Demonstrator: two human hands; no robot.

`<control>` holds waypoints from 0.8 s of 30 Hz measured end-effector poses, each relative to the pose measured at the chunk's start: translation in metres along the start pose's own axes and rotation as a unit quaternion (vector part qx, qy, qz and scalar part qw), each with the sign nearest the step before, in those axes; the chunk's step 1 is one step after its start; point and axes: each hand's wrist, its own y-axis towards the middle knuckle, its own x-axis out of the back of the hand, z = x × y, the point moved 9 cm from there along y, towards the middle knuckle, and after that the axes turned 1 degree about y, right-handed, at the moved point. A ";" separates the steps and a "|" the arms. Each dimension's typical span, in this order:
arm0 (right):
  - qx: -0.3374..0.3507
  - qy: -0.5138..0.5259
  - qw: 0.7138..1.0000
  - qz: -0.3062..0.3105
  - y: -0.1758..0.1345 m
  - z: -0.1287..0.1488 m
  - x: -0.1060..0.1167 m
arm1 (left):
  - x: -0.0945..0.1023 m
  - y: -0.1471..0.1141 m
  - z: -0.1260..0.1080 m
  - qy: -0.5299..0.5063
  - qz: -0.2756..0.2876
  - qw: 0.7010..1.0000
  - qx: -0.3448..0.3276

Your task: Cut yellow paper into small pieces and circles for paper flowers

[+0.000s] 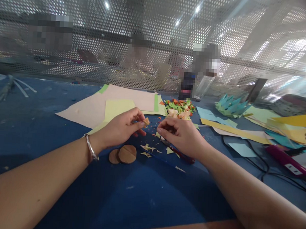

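My left hand (126, 125), with a silver bracelet at the wrist, pinches a small orange-peach paper piece (146, 121) between thumb and fingertips. To its right, my right hand (184, 135) has its fingers curled and thumb pressed in; whatever they hold, if anything, is too small to make out. Partly under that hand lies a tool with a dark red handle (184, 156), probably scissors. Below the hands are pale paper scraps (146, 154) and a thin blue stick (166, 160). Two round brown cardboard discs (127, 154) overlap near my left wrist.
Behind my right hand is a heap of green and orange paper cuttings (180, 105). Large pale paper sheets (128, 96) lie at the back. Rightward are a blue-green paper flower (231, 105), yellow strips (234, 131), and a magenta power strip (289, 161) with black cables.
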 end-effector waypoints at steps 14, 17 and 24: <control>0.001 0.032 0.999 -0.040 -0.002 0.010 0.009 | 0.002 -0.008 -0.013 -0.037 -0.059 0.998 -0.005; 0.005 0.035 0.998 -0.048 -0.003 0.011 0.007 | -0.001 -0.008 -0.017 -0.010 -0.062 0.998 -0.009; 0.023 0.038 0.998 -0.054 -0.004 0.017 0.004 | -0.001 -0.008 -0.015 -0.055 -0.064 0.996 -0.026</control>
